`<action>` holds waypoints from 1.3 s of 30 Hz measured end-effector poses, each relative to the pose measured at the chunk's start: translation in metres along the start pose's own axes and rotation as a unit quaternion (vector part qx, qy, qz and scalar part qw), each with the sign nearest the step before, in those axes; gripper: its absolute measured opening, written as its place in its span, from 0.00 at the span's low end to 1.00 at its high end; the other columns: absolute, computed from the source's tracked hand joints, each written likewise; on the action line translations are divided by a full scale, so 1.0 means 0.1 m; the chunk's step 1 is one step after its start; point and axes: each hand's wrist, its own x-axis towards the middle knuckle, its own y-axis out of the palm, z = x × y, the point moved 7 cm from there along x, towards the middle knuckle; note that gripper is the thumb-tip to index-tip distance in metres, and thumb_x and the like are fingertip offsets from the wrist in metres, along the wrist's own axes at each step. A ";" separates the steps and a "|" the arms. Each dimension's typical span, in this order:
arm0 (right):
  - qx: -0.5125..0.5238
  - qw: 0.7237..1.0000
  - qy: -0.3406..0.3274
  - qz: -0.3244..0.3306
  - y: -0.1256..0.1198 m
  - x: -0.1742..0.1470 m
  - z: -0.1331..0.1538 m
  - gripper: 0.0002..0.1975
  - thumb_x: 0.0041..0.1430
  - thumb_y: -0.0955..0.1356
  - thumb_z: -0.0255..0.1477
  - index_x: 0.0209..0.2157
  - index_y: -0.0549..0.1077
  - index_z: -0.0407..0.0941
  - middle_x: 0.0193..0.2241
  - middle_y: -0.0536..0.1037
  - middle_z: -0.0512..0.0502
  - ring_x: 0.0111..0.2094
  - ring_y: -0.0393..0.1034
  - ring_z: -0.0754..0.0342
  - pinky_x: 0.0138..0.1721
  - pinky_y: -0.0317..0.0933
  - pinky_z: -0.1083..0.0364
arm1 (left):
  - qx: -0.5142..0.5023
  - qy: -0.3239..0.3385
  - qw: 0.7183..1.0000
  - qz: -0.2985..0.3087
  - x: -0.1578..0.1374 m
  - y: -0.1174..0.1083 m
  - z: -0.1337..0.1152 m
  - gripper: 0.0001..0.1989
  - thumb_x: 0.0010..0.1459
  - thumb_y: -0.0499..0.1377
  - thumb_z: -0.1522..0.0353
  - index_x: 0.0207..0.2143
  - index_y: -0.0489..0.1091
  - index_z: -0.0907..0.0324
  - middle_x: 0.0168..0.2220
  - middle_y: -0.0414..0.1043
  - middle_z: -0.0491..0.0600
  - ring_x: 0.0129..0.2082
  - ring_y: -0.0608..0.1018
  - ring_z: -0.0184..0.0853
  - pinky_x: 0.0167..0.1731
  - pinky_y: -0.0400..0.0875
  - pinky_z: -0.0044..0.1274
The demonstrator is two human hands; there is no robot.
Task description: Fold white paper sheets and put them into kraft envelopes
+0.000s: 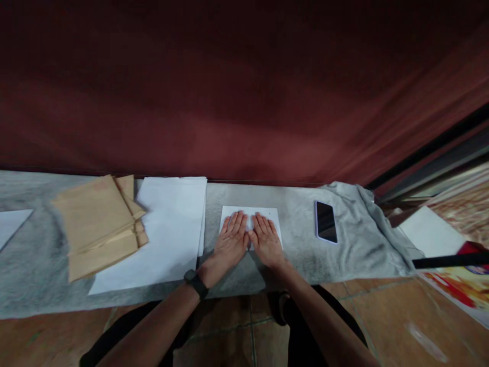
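Note:
A small white sheet of paper [250,210] lies on the grey cloth in front of me, its middle mostly covered by my hands. My left hand [231,237] rests flat on its left half, palm down, fingers stretched out. On the right half lies my right hand [266,242], also flat, the thumbs almost meeting between them. Neither hand grips anything. Left of the hands are large white sheets [173,224] in a stack, and brown paper pieces [97,209] partly overlap them.
The grey cloth [298,255] covers a long, narrow surface. To the right lies a phone [326,222], and beyond it the cloth is rumpled. A dark red curtain-like sheet [229,102] hangs behind. Another white sheet [11,224] is at the far left. Tiled floor [233,326] shows below.

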 end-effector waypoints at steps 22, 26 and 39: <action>-0.064 0.993 0.090 -0.033 -0.11 -0.17 -0.62 0.34 0.74 0.54 0.44 0.70 0.55 0.34 0.70 0.57 0.31 0.71 0.51 0.39 0.70 0.45 0.39 | 0.017 -0.124 0.992 -0.001 -0.10 -0.03 0.50 0.33 0.70 0.42 0.61 0.68 0.55 0.75 0.71 0.53 0.67 0.71 0.58 0.49 0.69 0.54 0.40; -0.069 0.991 0.107 -0.043 -0.15 -0.18 -0.68 0.34 0.74 0.53 0.42 0.69 0.57 0.32 0.69 0.58 0.27 0.71 0.52 0.38 0.69 0.47 0.37 | 0.008 -0.126 0.992 -0.029 -0.12 -0.06 0.47 0.32 0.70 0.42 0.64 0.69 0.54 0.75 0.70 0.54 0.67 0.71 0.58 0.49 0.69 0.55 0.43; 0.034 0.999 0.004 0.024 -0.02 0.00 0.06 0.30 0.76 0.49 0.37 0.70 0.58 0.38 0.71 0.58 0.38 0.72 0.49 0.48 0.72 0.45 0.43 | -0.029 -0.001 1.000 -0.005 -0.03 -0.01 -0.15 0.30 0.67 0.41 0.72 0.70 0.51 0.73 0.71 0.53 0.64 0.73 0.55 0.44 0.71 0.52 0.40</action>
